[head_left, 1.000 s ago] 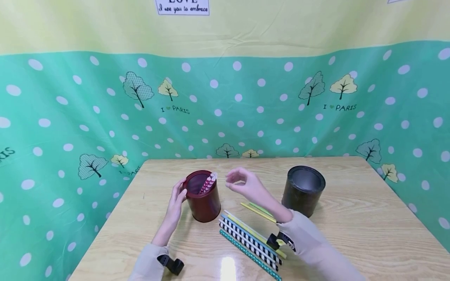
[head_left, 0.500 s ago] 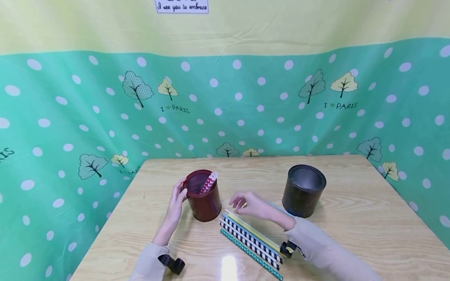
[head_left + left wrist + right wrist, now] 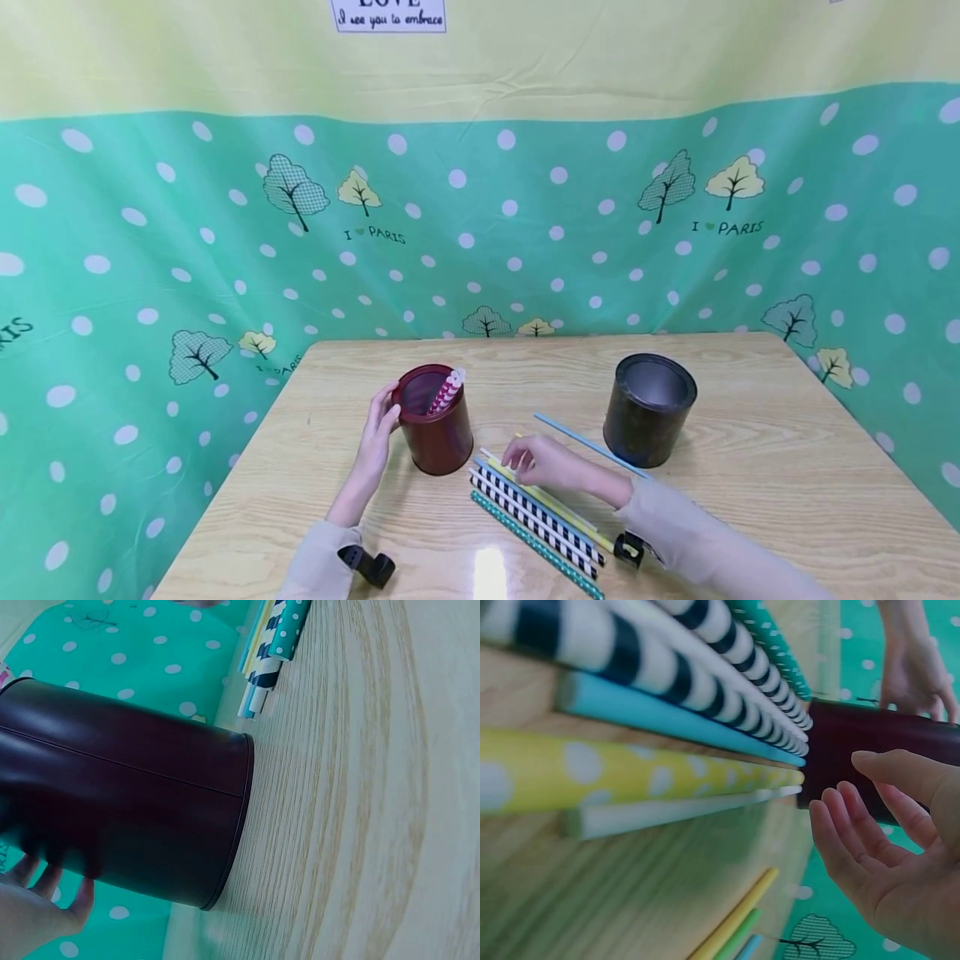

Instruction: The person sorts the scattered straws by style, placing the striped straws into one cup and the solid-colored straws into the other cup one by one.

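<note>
My left hand (image 3: pixel 375 437) grips the left side of a dark red can (image 3: pixel 438 437), fingers at its rim. In the left wrist view the same can (image 3: pixel 127 787) fills much of the picture, with fingertips against its wall. Red-and-white paper straws (image 3: pixel 447 392) lean inside the can, their tops above the rim. My right hand (image 3: pixel 551 462) hovers over a row of paper straws, its fingers loosely bent and nothing between them. The row has a yellow dotted straw (image 3: pixel 660 776), a light blue straw (image 3: pixel 667 720), black-and-white striped straws (image 3: pixel 540 525) and a green dotted straw (image 3: pixel 536 546).
A black can (image 3: pixel 648 417) stands at the right. Between it and my right hand lies a blue straw (image 3: pixel 577 437), partly covered by the sleeve. A yellow straw (image 3: pixel 739 915) and a green straw (image 3: pixel 739 934) lie apart from the row. Behind the wooden table (image 3: pixel 765 467) hangs a dotted cloth (image 3: pixel 510 208).
My right hand has come down from beside the red can's rim to above the row of straws, uncovering the blue straw behind it. The left hand and red can stay put.
</note>
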{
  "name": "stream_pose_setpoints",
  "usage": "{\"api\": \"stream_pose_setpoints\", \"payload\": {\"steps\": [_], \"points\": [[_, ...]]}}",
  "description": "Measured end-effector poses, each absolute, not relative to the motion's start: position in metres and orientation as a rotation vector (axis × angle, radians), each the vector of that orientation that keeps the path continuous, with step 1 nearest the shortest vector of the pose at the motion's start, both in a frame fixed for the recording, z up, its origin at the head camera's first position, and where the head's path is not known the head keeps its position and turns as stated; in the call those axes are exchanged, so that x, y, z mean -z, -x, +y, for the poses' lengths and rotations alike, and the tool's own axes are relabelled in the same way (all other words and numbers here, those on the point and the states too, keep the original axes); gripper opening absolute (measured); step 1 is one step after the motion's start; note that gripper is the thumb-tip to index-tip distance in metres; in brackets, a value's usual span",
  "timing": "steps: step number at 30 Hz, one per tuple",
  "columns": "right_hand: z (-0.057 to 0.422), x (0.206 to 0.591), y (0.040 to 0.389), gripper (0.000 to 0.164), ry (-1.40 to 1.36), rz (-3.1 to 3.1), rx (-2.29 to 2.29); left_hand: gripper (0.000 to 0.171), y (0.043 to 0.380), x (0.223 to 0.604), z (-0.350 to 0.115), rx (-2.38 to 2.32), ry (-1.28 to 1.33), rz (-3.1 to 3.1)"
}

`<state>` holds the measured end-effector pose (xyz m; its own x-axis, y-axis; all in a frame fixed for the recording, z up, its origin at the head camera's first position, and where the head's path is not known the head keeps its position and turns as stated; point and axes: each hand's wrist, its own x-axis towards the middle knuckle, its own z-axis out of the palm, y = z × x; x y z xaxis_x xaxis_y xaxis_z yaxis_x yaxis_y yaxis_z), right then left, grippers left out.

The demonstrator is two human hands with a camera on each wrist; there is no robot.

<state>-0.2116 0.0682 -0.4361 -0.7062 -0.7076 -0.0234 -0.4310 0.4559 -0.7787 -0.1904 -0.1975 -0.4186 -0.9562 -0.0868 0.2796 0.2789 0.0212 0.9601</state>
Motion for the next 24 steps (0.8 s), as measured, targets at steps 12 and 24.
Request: {"api": "stream_pose_setpoints", "payload": {"steps": [12, 24], "points": [[0.073, 0.449, 0.208, 0.022, 0.925, 2.393, 1.101, 0.039, 0.192, 0.421, -0.198, 2.017, 0.216, -2.037], [0.076, 0.456, 0.207, 0.025, 0.918, 2.435, 1.069, 0.039, 0.202, 0.442, -0.207, 2.004, 0.243, -2.029]]}}
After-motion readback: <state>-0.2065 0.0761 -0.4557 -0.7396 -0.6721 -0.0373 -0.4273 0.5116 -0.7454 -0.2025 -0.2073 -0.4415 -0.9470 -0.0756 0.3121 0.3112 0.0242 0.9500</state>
